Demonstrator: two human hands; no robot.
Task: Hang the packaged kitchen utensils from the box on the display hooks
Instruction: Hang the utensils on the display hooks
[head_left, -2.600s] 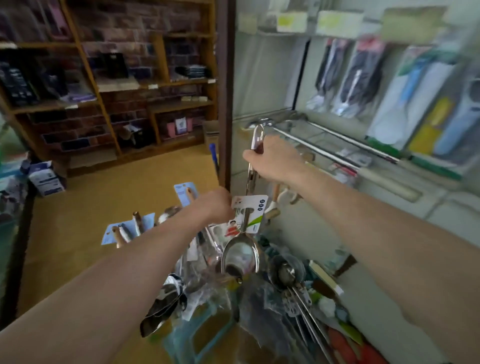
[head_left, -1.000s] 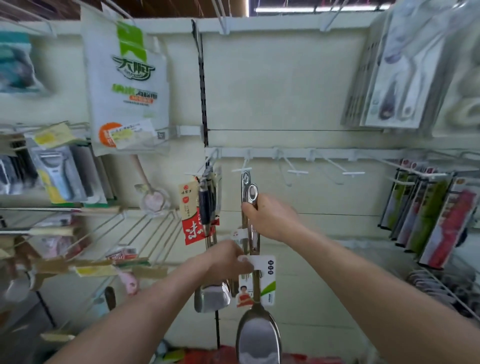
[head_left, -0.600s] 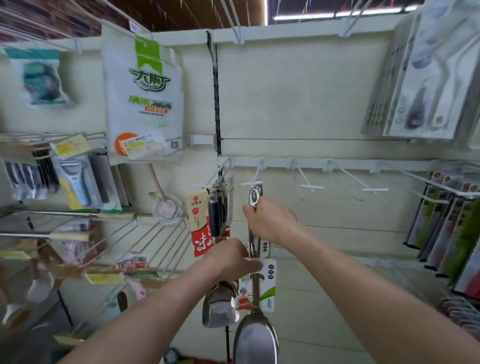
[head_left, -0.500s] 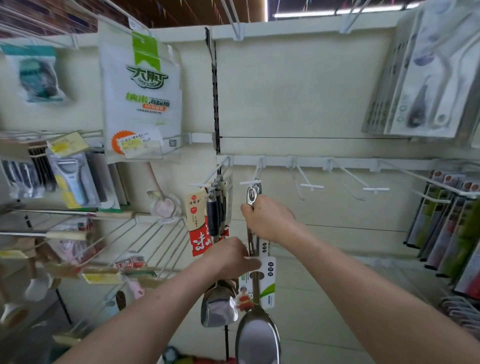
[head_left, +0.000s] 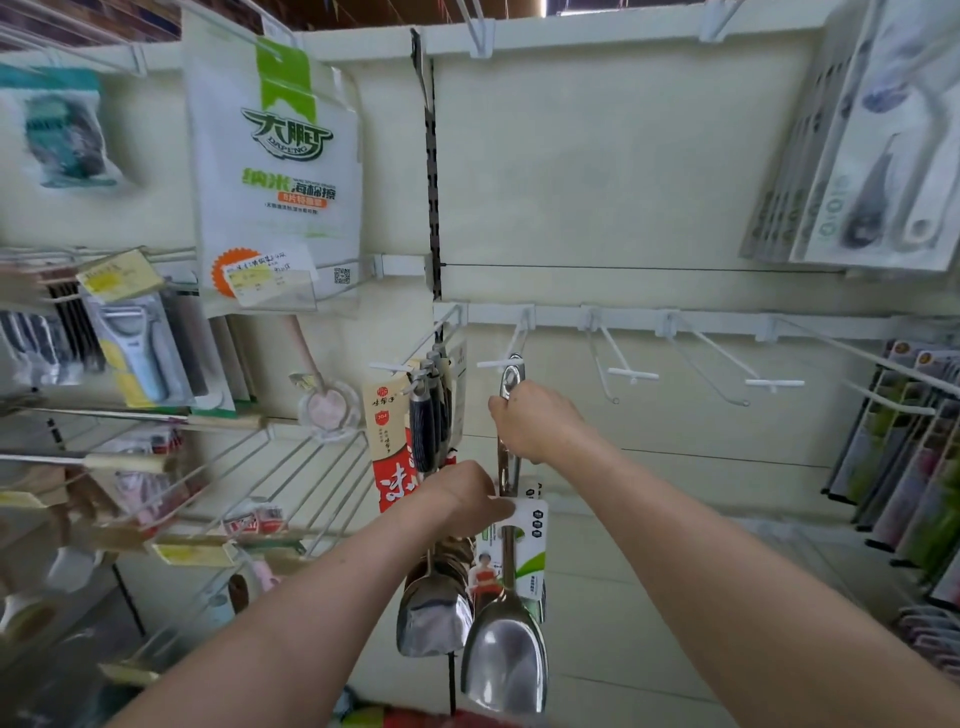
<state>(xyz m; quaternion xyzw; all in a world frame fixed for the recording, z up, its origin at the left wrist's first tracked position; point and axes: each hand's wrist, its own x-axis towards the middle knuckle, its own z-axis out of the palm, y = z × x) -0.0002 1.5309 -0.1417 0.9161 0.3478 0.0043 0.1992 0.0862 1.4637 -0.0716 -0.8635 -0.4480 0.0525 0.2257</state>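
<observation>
A steel scoop (head_left: 506, 660) with a white and green card label hangs upright in front of the display wall. My right hand (head_left: 537, 426) grips the upper part of its handle, whose holed tip sits right at the end of a white display hook (head_left: 511, 348). My left hand (head_left: 462, 501) pinches the card label halfway down the handle. Whether the handle hole is over the hook is unclear. The box is out of view.
Dark-handled utensils with a red card (head_left: 428, 421) hang on the hook to the left. Two bare white hooks (head_left: 623, 364) (head_left: 737, 374) stick out on the right. Wire shelves (head_left: 218, 467) with goods stand at the left; packaged items (head_left: 914, 441) hang far right.
I lifted the scoop from the box at floor level up to the display wall. Over the last second its handle tip rose a little and came up to the hook's end.
</observation>
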